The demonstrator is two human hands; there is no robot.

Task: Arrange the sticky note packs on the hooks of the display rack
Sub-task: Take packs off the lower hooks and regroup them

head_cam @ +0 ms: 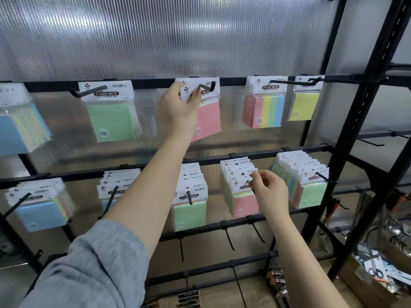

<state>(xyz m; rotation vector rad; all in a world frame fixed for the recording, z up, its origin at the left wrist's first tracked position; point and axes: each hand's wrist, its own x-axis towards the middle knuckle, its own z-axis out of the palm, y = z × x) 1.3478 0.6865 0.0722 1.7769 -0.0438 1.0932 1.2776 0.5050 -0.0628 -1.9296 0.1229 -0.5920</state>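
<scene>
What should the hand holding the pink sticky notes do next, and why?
Probably slide the pink sticky note pack further back along the top-row hook. The left hand pinches its white header card right at the hook, whose upturned tip already pokes out in front of the card, so the pack looks threaded but not yet released.

We read "STICKY NOTE" on the green pack's header card (106, 93) and the multicolour pack (270, 87). Smaller print on the headers is illegible.
</scene>
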